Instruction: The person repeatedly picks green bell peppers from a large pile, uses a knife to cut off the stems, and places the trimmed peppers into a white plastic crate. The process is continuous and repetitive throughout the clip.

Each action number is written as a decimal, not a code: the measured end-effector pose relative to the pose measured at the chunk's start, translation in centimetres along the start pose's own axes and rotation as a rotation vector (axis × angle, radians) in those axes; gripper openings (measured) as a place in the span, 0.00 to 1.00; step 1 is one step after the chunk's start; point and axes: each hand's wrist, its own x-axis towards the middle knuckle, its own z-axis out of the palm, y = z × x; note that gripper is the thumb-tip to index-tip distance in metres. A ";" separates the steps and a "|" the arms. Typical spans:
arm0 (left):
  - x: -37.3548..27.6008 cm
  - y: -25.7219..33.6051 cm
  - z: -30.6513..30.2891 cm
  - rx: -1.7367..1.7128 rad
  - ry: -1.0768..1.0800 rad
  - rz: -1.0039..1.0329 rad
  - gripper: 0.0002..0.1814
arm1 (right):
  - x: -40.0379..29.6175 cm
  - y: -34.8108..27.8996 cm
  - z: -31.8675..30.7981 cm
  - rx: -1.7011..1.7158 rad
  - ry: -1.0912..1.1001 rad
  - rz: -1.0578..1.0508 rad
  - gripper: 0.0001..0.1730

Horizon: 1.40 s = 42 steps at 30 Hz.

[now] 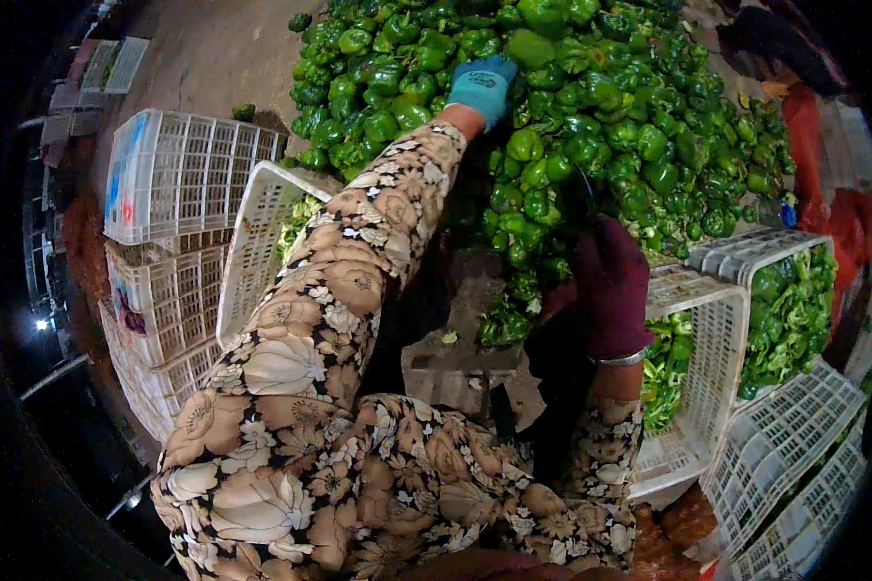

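Observation:
A large heap of green bell peppers (552, 109) lies on the floor before me. My left hand (483, 86), in a teal and blue glove, reaches into the heap; its fingertips are hidden, so whether it grips a pepper is unclear. Closer to my body, on the heap's near right side, is my right hand (610, 279) in a maroon glove. Its fingers are curled around a thin, dark, blade-like tool (588, 185), whose handle is hidden. Several peppers (509, 319) lie on the ground between my arms.
White plastic crates (196, 174) are stacked at left, beside a tilted crate (240, 276) holding pale green pieces. At right, one crate (719, 370) contains cut green pieces; another (759, 305) is filled with peppers. More crates (792, 421) lie nearer, and red material (850, 225) hangs beyond.

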 end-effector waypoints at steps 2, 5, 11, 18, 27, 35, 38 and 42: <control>0.9 -0.7 0.7 -0.136 0.136 0.103 0.31 | 0.0 -0.1 -0.8 -0.033 0.049 0.015 0.17; -1.3 -3.0 0.3 -0.326 0.306 0.025 0.34 | 0.7 -0.5 0.2 0.004 0.087 -0.004 0.17; -5.5 4.2 -10.0 -1.040 -0.007 -0.066 0.39 | 2.1 -0.5 0.5 0.552 0.155 0.307 0.17; -12.9 10.5 -17.6 -1.632 -0.338 0.034 0.39 | 3.0 -3.6 0.2 1.108 0.144 0.290 0.20; -14.2 12.0 -16.4 -2.085 -0.222 -0.308 0.38 | 2.1 -4.7 0.6 0.287 0.273 -0.237 0.24; -12.7 9.3 -18.9 -1.725 0.024 0.073 0.47 | 0.5 -2.6 -0.1 0.200 0.309 -0.228 0.09; -12.6 8.8 -19.7 -1.601 0.038 0.162 0.51 | -0.7 -1.9 0.9 0.405 0.180 -0.053 0.07; -13.0 8.0 -20.5 -1.444 0.052 0.245 0.53 | -1.5 -4.1 0.4 0.490 0.127 -0.066 0.06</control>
